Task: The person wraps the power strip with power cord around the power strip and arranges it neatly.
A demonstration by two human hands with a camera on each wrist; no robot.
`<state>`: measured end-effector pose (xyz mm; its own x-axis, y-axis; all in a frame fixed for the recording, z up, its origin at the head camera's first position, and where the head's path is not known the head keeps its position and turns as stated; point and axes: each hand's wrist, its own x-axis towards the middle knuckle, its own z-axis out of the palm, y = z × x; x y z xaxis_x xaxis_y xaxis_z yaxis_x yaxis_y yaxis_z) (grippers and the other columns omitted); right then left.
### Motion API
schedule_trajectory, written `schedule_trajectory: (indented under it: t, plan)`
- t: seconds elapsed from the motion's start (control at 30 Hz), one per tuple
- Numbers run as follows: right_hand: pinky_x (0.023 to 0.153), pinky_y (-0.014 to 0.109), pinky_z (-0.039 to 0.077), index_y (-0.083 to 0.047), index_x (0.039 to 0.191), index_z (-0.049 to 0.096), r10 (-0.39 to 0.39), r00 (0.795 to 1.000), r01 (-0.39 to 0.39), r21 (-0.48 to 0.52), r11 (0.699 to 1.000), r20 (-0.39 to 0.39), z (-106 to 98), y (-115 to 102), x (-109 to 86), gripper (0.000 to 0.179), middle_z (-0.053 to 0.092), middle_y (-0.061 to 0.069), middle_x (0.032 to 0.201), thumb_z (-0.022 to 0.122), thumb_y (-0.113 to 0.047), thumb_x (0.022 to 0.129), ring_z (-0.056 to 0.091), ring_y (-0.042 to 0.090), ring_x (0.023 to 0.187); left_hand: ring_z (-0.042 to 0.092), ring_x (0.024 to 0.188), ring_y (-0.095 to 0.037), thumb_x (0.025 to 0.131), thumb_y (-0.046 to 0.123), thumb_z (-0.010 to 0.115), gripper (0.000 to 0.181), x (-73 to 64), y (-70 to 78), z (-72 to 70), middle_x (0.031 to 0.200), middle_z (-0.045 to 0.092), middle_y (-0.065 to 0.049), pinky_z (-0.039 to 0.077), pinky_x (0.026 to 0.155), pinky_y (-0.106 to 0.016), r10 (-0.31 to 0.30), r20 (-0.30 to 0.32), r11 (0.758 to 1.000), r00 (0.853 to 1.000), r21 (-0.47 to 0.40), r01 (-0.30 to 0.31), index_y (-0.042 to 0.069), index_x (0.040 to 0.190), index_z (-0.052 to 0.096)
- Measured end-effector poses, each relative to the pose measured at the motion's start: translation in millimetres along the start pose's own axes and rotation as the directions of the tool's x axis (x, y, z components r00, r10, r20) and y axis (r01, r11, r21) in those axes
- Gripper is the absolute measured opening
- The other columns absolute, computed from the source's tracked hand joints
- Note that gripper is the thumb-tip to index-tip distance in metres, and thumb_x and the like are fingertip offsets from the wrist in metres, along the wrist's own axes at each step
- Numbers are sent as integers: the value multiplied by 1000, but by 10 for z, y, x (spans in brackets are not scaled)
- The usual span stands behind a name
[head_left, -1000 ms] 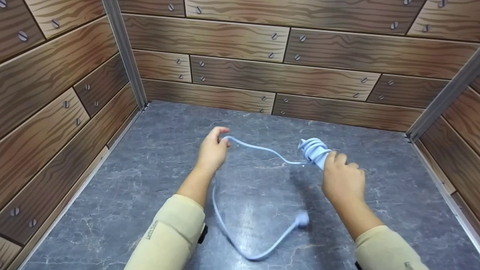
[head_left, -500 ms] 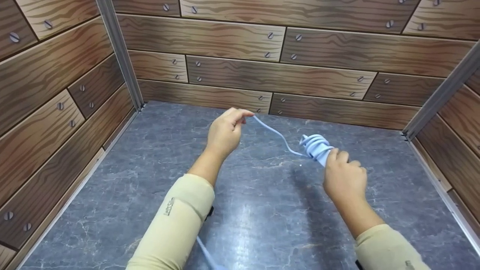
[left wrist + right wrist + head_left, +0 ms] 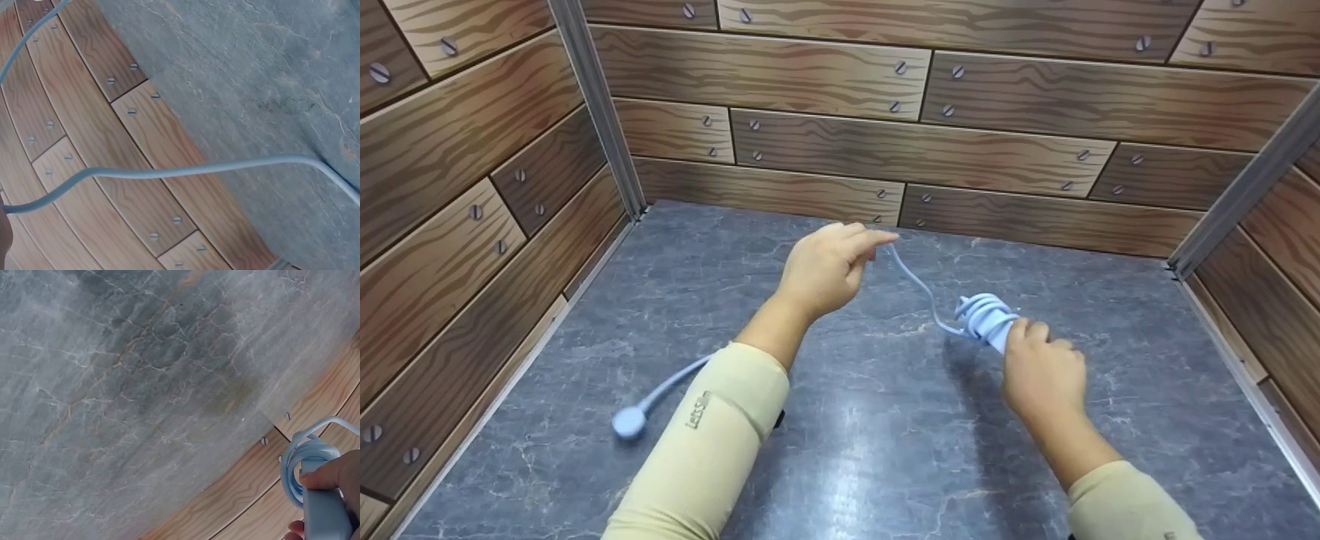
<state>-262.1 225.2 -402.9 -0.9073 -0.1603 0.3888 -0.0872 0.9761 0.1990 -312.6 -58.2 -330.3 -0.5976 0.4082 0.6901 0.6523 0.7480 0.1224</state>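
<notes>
My right hand (image 3: 1046, 371) grips a light blue power strip (image 3: 326, 514), thumb along its body in the right wrist view. Several turns of its cord (image 3: 981, 311) are wound about the far end. From these turns a loose length curves up to my left hand (image 3: 825, 270), which pinches it between thumb and forefinger, held above the floor. The cord's tail runs behind the left forearm and comes out to the left, ending in a round plug (image 3: 628, 423). In the left wrist view the cord (image 3: 225, 166) stretches across the picture.
A dark grey marbled surface (image 3: 885, 420) lies below both hands. Wood-patterned panels (image 3: 810, 142) wall it in at the back and both sides, with metal posts (image 3: 600, 112) in the corners. Beige sleeves (image 3: 705, 442) cover the forearms.
My left hand has moved up and right with the cord, now nearer the power strip. The plug has swung from the front middle to the left side. The right hand stays nearly in place.
</notes>
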Motion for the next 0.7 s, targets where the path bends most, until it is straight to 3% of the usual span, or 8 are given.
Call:
schedule_trajectory:
  t: [0.1,0.2,0.37,0.43,0.53,0.7]
  plan:
    - [49,51,45,11,115,49,-3,1000,3,5,1000,19,28,-10,-18,44,53,27,89,58,-3,74,53,44,60,54,69,-13,84,11,57,33,-3,65,-13,82,61,6,46,59,-25,50,-2,996,999,74,-50,21,115,62]
    - [47,50,44,11,112,50,-7,1000,7,15,1000,10,69,-22,-38,39,53,26,85,56,-2,76,53,43,58,55,66,-15,85,13,58,26,-6,152,-36,81,60,2,49,60,-25,136,-29,977,990,168,-129,13,110,65]
    - [45,50,43,14,110,49,12,1000,-13,50,999,5,119,-22,-69,40,52,27,82,55,-3,74,53,43,55,48,56,-12,89,8,53,14,11,307,-95,73,53,-2,46,54,-18,280,-122,930,952,281,-237,5,81,64]
    - [45,50,43,15,111,49,24,1000,-25,61,998,13,125,-24,-77,43,53,28,83,55,-4,73,53,43,55,47,54,-12,89,8,53,17,16,347,-121,71,51,-2,45,52,-18,315,-151,918,937,299,-260,5,74,60]
    - [45,50,44,16,112,48,29,999,-31,68,997,27,120,-48,-87,43,53,28,84,55,-3,74,53,42,55,48,56,-12,90,10,53,16,28,394,-159,72,51,-2,46,52,-19,345,-173,911,922,299,-285,5,76,61]
    - [42,46,43,13,111,51,2,999,-4,57,998,34,76,-170,-117,34,54,23,81,51,0,80,52,37,52,50,60,-12,89,12,54,13,83,490,-233,75,54,1,45,53,-19,359,-192,914,913,271,-303,8,81,63]
